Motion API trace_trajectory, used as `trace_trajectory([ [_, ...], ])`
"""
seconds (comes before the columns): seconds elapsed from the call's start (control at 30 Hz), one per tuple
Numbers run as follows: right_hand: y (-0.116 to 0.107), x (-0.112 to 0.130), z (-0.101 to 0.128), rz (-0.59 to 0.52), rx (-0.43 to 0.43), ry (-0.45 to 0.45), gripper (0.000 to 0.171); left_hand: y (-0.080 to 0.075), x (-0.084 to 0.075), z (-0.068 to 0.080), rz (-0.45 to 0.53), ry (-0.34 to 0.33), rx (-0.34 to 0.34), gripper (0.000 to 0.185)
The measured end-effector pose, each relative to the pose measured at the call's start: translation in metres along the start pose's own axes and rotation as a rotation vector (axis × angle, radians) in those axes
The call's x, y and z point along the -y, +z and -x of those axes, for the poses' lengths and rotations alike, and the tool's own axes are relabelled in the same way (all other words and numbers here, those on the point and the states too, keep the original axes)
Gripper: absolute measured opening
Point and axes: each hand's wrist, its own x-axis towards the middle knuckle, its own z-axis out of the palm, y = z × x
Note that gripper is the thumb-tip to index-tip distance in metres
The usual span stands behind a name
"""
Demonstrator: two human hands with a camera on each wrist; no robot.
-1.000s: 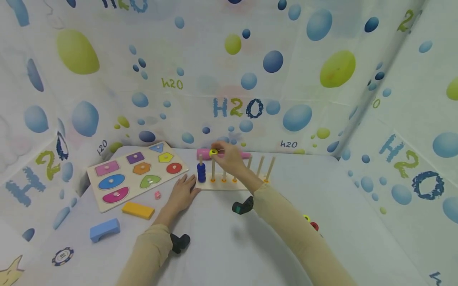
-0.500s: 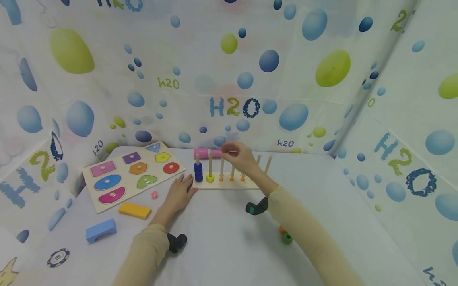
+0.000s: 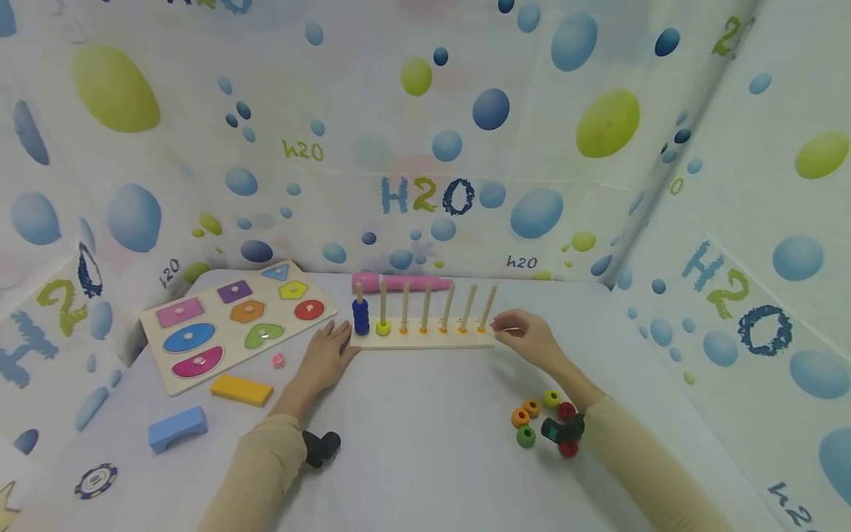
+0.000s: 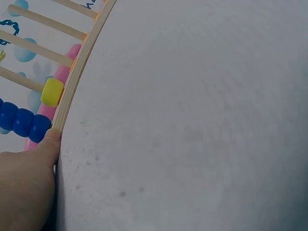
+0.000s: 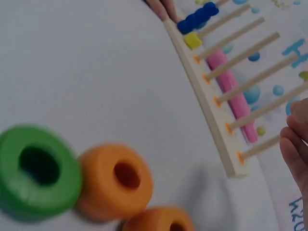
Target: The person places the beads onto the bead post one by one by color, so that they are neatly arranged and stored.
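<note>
The peg rack [image 3: 425, 336] is stood on the desk [image 3: 425, 458], near its far edge, with seven upright pegs. A stack of blue rings [image 3: 361, 318] is carried on the leftmost peg, one yellow ring [image 3: 383, 327] on the second — the other pegs are bare.

Left hand [image 3: 327, 356]: laid flat on the desk, fingers relaxed, fingertips pressed against the rack's left end; nothing is gripped. Contact is confirmed in the left wrist view, where a fingertip [image 4: 50, 139] is seen touching the base corner.

Right hand [image 3: 528, 340]: held just beside the rack's right end, fingers loosely curled, nothing seen in it.

Loose rings [image 3: 541, 421] — orange, green, yellow, red — are scattered on the desk near the right forearm, apart from the rack.

A pink cylinder [image 3: 399, 281] is laid just behind the rack. A shape puzzle board [image 3: 233, 325], a yellow block [image 3: 241, 389] and a blue arch block [image 3: 176, 428] are placed to the left.
</note>
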Motion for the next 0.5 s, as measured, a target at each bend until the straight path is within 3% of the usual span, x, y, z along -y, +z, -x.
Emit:
trace_trajectory([
  [0.13, -0.018, -0.032, 0.027, 0.058, 0.004, 0.056, 0.025, -0.002, 0.001, -0.001, 0.002, 0.003, -0.011, 0.057],
  [0.37, -0.04, -0.027, 0.078, 0.137, 0.043, 0.161, 0.025, -0.001, 0.001, 0.0, 0.001, 0.012, -0.008, 0.057],
  [0.5, -0.044, -0.041, 0.098, 0.229, 0.055, 0.187, 0.025, -0.001, 0.0, 0.001, 0.007, -0.005, 0.006, 0.058],
])
